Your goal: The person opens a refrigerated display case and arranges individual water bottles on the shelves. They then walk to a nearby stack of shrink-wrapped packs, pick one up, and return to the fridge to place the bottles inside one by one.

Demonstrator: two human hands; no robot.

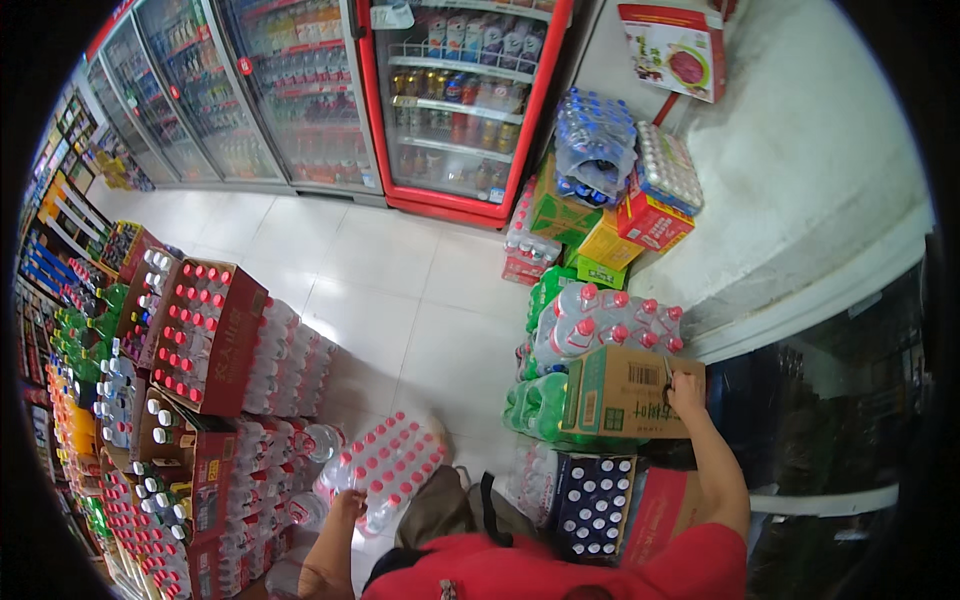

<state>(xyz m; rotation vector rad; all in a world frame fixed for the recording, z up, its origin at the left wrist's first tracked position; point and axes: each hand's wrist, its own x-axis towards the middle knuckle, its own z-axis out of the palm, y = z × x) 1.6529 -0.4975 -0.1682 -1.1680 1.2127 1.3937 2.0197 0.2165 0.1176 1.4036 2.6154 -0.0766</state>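
A film-wrapped pack of clear bottles with red caps (394, 454) sits low in front of me, left of my legs. My left hand (352, 502) is curled at its near edge and appears to grip the wrap. To the right, a brown cardboard carton (619, 397) with green print rests on bottle packs. My right hand (686, 394) is on the carton's top, closed around the dark handle of what looks like a pair of scissors (667, 386). The thin blade points away from me along the carton.
On the left stand stacked bottle packs (289, 360) and open red cartons of bottles (225, 352). Green bottle packs (536, 409) and a dark carton of white-capped bottles (596, 502) flank my right. Glass-door drink fridges (457, 112) line the far side, beyond white floor tiles (367, 292).
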